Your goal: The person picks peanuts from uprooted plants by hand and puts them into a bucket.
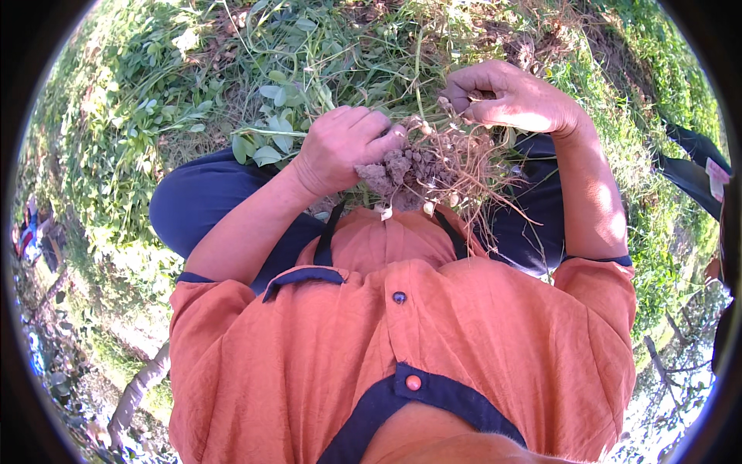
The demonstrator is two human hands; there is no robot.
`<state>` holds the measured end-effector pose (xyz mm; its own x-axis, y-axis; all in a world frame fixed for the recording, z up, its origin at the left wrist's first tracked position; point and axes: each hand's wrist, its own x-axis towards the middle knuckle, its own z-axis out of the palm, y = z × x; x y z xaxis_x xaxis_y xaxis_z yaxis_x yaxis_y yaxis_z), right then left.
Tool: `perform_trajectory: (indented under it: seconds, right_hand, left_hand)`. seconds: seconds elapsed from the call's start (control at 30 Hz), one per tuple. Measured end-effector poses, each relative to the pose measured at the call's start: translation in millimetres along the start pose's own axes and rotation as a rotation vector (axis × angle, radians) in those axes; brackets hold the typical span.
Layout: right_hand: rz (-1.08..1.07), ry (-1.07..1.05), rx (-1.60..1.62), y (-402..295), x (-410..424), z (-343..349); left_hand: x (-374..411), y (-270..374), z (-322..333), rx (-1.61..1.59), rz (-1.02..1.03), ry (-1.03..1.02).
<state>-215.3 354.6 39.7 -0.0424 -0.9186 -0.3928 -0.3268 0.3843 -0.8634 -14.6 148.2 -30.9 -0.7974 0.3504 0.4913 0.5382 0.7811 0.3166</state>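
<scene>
An uprooted clump of plants with thin roots (472,165), small pale pods and clinging clods of soil (400,168) lies above my lap. My left hand (351,145) is closed around the clump's left side, its thumb beside the soil, with green leafy stems (278,133) sticking out to its left. At the upper right of the roots, my right hand (504,101) has its thumb and fingers bent together around a small brownish thing, probably a pod. The fingers of my left hand partly hide the stems.
Green plants and cut stems (348,64) cover the ground in front. My crossed legs in dark trousers (203,185) lie beneath my arms. A dark cloth-like thing (693,168) lies at the right, a branch (136,388) at lower left.
</scene>
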Motion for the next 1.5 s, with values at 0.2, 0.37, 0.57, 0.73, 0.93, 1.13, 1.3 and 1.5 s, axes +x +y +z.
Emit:
perform_trajectory:
  seconds: [0.2,0.37,0.57,0.73,0.93,1.13,1.3,1.5]
  right_hand:
    - [0.006,0.063,0.361,1,-2,3]
    - [-0.050,0.369,0.395,-3,-4,-10]
    - [-0.010,0.034,0.032,-13,22,29]
    - [0.069,0.043,-0.168,-12,27,40]
    - [0.103,0.225,0.118,-14,29,34]
    - [0.044,0.266,0.541,-31,20,32]
    - [-0.042,0.207,0.696,-13,22,29]
    - [-0.025,0.321,0.743,-15,26,36]
  left_hand:
    - [1,1,-2,-0.016,-0.008,0.010]
    - [-7,-2,4,-0.021,0.044,0.016]
    - [-3,-1,4,-0.022,0.035,-0.011]
    - [-5,-1,5,-0.014,0.037,-0.028]
    - [1,-1,1,-0.017,-0.039,-0.004]
    - [4,1,-3,-0.008,-0.057,-0.007]
    - [7,-1,-1,0.000,-0.080,0.020]
    - [9,0,-3,-0.018,-0.088,-0.009]
